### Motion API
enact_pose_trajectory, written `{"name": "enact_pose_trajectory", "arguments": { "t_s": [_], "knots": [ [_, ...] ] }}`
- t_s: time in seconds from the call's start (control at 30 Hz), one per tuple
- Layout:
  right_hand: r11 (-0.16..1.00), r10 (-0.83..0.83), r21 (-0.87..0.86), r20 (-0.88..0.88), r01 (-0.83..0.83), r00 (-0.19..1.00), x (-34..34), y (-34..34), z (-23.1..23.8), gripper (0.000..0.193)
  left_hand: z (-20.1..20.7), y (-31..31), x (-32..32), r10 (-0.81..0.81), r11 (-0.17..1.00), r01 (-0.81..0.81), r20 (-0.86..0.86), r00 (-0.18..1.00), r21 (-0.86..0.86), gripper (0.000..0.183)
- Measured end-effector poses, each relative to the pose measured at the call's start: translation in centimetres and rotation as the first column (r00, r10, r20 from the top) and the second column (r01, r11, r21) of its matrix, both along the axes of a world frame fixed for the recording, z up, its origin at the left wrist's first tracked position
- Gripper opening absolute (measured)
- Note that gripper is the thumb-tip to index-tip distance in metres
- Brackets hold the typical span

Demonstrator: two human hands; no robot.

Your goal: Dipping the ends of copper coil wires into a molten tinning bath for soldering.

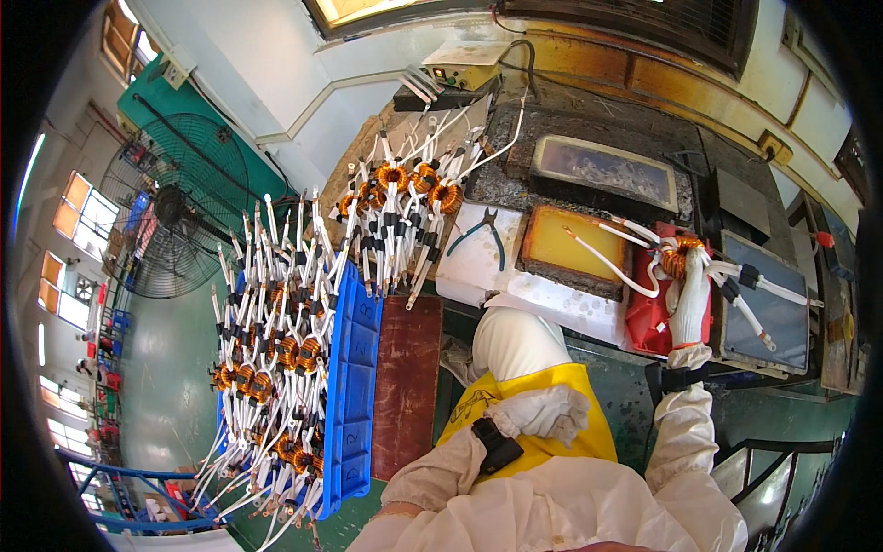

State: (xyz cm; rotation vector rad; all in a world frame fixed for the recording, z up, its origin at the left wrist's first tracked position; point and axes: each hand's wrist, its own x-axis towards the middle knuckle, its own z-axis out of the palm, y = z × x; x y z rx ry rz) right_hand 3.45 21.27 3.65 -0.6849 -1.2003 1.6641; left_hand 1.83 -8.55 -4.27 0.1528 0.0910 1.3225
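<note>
My right hand point(690, 308), in a white glove, is closed on a copper-wound toroidal coil point(677, 261) with thick white leads. The coil is over a red container point(647, 324); its leads spread both ways, some crossing a square pan of yellow material point(575, 250). Loosely curled in my lap, my gloved left hand point(548, 411) lies against a yellow apron point(589, 391), with nothing visible in it. Blue-handled cutters point(487, 235) lie on a white sheet left of the yellow pan.
Similar coils point(395, 179) are heaped on the bench's left end. More coils point(285, 354) fill a blue crate point(351, 386) at my left. Behind the yellow pan sits a rectangular pot point(602, 173) with a silvery surface. A grey panel point(765, 304) lies at right; a large fan point(175, 204) stands far left.
</note>
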Motion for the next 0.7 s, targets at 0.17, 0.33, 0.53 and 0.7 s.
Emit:
{"name": "enact_pose_trajectory", "arguments": {
  "t_s": [0.17, 0.33, 0.53, 0.7],
  "knots": [
    [0.998, 0.061, -0.036, 0.065, -0.059, 0.996, 0.5, -1.1, 1.7, 0.029, 0.3, -0.2, -0.2, -0.010, 0.998, 0.010, -0.001, 1.000, -0.058, 0.044],
    [0.996, 0.077, -0.054, 0.090, -0.072, 0.993, 0.7, -0.9, 1.6, 0.030, -0.1, 0.1, -0.1, -0.040, 0.997, 0.030, 0.160, 0.986, 0.067, 0.046],
    [0.989, 0.144, -0.052, 0.062, -0.141, 0.988, 1.0, 0.0, 0.7, 0.034, 0.0, 0.3, -0.2, -0.032, 0.995, 0.020, 0.116, 0.993, 0.102, 0.046],
    [0.988, 0.143, -0.072, 0.146, -0.134, 0.979, 1.4, -0.1, 1.1, 0.033, 0.0, -0.1, -0.2, -0.016, 0.999, 0.014, 0.055, 0.998, 0.052, 0.046]
  ]
}}
